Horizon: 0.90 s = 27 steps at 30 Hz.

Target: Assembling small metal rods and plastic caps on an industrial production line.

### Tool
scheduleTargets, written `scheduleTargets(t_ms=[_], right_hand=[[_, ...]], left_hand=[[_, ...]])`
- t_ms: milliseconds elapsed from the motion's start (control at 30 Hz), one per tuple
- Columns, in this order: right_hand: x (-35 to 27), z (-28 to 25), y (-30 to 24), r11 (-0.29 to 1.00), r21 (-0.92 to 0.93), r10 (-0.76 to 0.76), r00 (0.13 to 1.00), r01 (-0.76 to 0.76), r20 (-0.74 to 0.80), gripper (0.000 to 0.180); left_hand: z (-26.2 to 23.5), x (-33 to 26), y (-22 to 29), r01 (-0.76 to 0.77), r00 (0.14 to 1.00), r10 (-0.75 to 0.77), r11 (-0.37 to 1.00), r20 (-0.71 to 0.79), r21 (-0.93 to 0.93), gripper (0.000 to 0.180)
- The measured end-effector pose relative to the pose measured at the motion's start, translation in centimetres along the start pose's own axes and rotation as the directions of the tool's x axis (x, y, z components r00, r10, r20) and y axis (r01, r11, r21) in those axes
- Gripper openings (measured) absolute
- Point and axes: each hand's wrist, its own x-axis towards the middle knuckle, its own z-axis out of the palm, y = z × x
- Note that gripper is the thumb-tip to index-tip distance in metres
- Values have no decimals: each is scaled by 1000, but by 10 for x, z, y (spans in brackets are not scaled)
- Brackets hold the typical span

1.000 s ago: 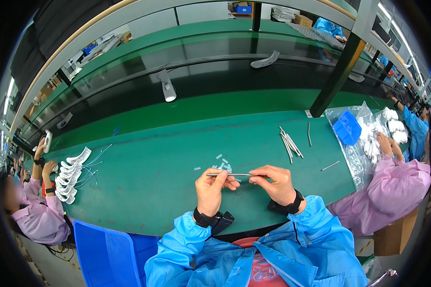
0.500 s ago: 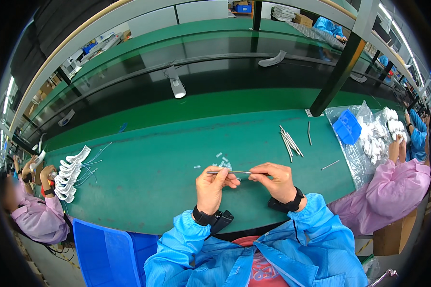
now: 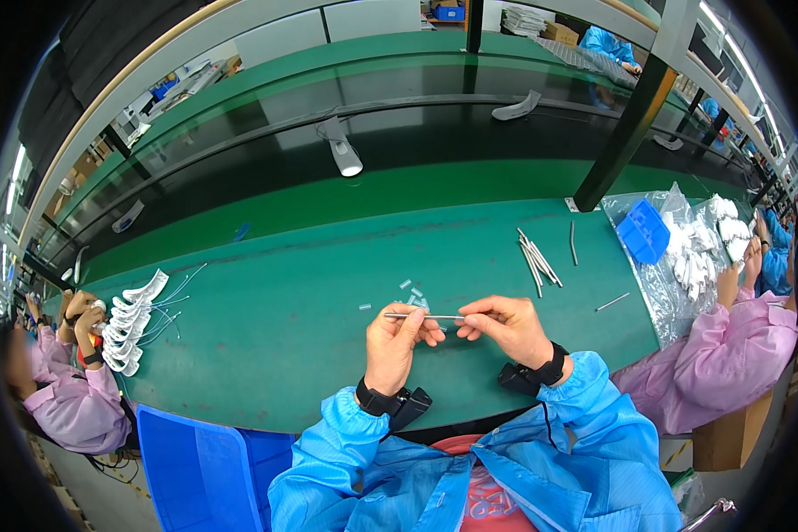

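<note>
A thin silvery metal rod (image 3: 430,316) lies level between my hands, above the green bench. My left hand (image 3: 390,350) pinches its left part between thumb and fingers, palm partly turned up. My right hand (image 3: 512,330) has thumb and forefinger closed on its right end; the fingers hide that tip. Just beyond my hands several short clear tube pieces (image 3: 405,285) are scattered on the bench, some hidden behind my fingers. Farther right is a loose bundle of metal rods (image 3: 537,260). A darker bent rod (image 3: 573,244) and a thin rod (image 3: 612,302) lie apart from it.
White curved parts with blue wires (image 3: 129,324) are stacked at left. At right, a blue bin (image 3: 643,232) rests on plastic bags of white parts (image 3: 693,257). Co-workers sit on both sides. A conveyor (image 3: 266,168) carries white handle-shaped pieces (image 3: 346,160) behind a metal post (image 3: 625,133).
The white pieces on the conveyor have moved right. My right hand's fingers have shifted slightly at the rod's end, while my left keeps its pinch. The left co-worker's hands have moved.
</note>
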Motion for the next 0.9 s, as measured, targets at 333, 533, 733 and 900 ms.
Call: scheduleTargets(t_ms=[333, 533, 733, 900], right_hand=[[-1, 3, 4, 1000, 9, 28, 998, -28, -64, 16], [3, 8, 5, 997, -71, -30, 998, 26, -60, 14], [11, 11, -4, 999, 2, 46, 997, -46, -54, 16], [26, 10, 15, 677, -693, -118, 965, 250, 233, 17]], left_hand=[[-2, 0, -3, -20, 999, 19, 999, -29, -25, 11], [1, 0, -3, -39, 999, 39, 999, -8, 35, 11], [-9, 3, 4, -34, 999, 34, 999, -11, 19, 13], [-2, 4, 7, 38, 999, -41, 995, -35, -90, 16]])
